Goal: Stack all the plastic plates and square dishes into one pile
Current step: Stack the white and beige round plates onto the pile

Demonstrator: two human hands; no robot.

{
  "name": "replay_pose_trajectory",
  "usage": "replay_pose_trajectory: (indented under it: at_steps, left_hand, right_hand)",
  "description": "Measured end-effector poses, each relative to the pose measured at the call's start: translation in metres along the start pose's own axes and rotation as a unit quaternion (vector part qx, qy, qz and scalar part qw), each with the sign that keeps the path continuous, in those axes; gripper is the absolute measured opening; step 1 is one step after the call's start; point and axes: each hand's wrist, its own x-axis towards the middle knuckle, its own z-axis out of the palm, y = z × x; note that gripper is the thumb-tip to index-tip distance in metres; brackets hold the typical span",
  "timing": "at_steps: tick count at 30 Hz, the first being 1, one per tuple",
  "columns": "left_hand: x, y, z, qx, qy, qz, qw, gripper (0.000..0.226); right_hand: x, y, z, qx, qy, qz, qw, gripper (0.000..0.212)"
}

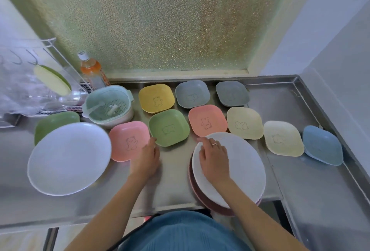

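A white round plate [246,168] tops a small pile over a pink plate [202,198] at the counter's front edge; my right hand [213,158] rests flat on it. Another white plate [68,158] lies at the left over a green plate [54,122]. My left hand [147,157] hovers with relaxed fingers by the right edge of a pink square dish [128,140], empty. Several more square dishes sit behind: green [169,127], yellow [156,98], pink [207,120], cream [244,125], cream [283,137], blue [322,144], two grey-blue [192,94] [232,93].
A mint colander bowl [108,106] stands at the back left beside an orange bottle [92,70] and a wire rack [40,82]. The steel counter [172,182] has a raised rim at the right and a frosted window behind.
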Motion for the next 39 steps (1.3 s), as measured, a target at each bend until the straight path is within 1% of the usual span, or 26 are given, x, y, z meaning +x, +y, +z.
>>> replay_pose_trajectory:
  at_steps: [2,5,7,8,10,12,14,16,18,20,22,25,28,30,31,35,36,37,39]
  left_hand:
    - [-0.004,-0.030,-0.018,0.021,0.041,-0.061,0.997,0.032]
    - [-0.015,-0.072,-0.041,0.045,0.069,-0.131,0.988,0.033]
    - [-0.024,-0.095,-0.051,0.040,0.083,-0.150,0.984,0.030]
    - [-0.029,-0.105,-0.055,0.034,0.094,-0.160,0.982,0.029]
    - [-0.038,-0.123,-0.062,0.020,0.123,-0.186,0.975,0.029]
    - [-0.047,-0.140,-0.067,0.007,0.145,-0.215,0.966,0.027]
    - [-0.054,-0.158,-0.074,0.001,0.161,-0.248,0.955,0.026]
    - [-0.060,-0.177,-0.081,-0.001,0.168,-0.281,0.945,0.029]
    - [-0.064,-0.195,-0.087,-0.002,0.162,-0.314,0.936,0.036]
    - [-0.066,-0.209,-0.091,-0.011,0.150,-0.337,0.929,0.045]
    - [-0.065,-0.217,-0.095,-0.025,0.148,-0.341,0.928,0.053]
    - [-0.061,-0.221,-0.098,-0.076,0.169,-0.336,0.924,0.062]
    - [-0.064,-0.228,-0.099,-0.121,0.198,-0.337,0.912,0.064]
    - [-0.066,-0.231,-0.098,-0.142,0.217,-0.338,0.905,0.064]
    - [-0.066,-0.231,-0.097,-0.155,0.225,-0.342,0.899,0.063]
    - [-0.064,-0.226,-0.096,-0.199,0.242,-0.389,0.866,0.057]
    - [-0.064,-0.225,-0.096,-0.194,0.239,-0.394,0.866,0.055]
    - [-0.064,-0.223,-0.097,-0.182,0.233,-0.387,0.874,0.054]
    - [-0.064,-0.215,-0.099,-0.152,0.221,-0.338,0.902,0.049]
  right_hand:
    - [0.011,-0.036,0.014,0.044,-0.054,-0.071,0.995,0.029]
    - [0.021,-0.089,0.038,0.081,-0.129,-0.171,0.973,0.033]
    - [0.022,-0.120,0.056,0.082,-0.172,-0.206,0.960,0.029]
    - [0.021,-0.133,0.066,0.082,-0.197,-0.207,0.955,0.026]
    - [0.018,-0.157,0.084,0.096,-0.256,-0.173,0.946,0.022]
    - [0.014,-0.176,0.099,0.142,-0.296,-0.127,0.936,0.022]
    - [0.012,-0.191,0.112,0.193,-0.301,-0.093,0.930,0.025]
    - [0.010,-0.202,0.122,0.230,-0.297,-0.044,0.926,0.024]
    - [0.010,-0.211,0.131,0.258,-0.292,0.011,0.921,0.021]
    - [0.010,-0.220,0.137,0.286,-0.289,0.061,0.912,0.022]
    - [0.010,-0.229,0.140,0.336,-0.286,0.119,0.889,0.028]
    - [0.010,-0.239,0.142,0.424,-0.273,0.201,0.840,0.039]
    - [0.007,-0.246,0.143,0.491,-0.253,0.266,0.790,0.046]
    - [0.007,-0.249,0.140,0.512,-0.251,0.291,0.768,0.046]
    - [0.008,-0.249,0.137,0.515,-0.252,0.298,0.763,0.046]
    - [0.014,-0.239,0.126,0.506,-0.259,0.309,0.763,0.047]
    - [0.017,-0.234,0.123,0.511,-0.259,0.307,0.760,0.048]
    - [0.019,-0.228,0.120,0.518,-0.259,0.302,0.757,0.049]
    - [0.021,-0.211,0.111,0.531,-0.259,0.291,0.753,0.050]
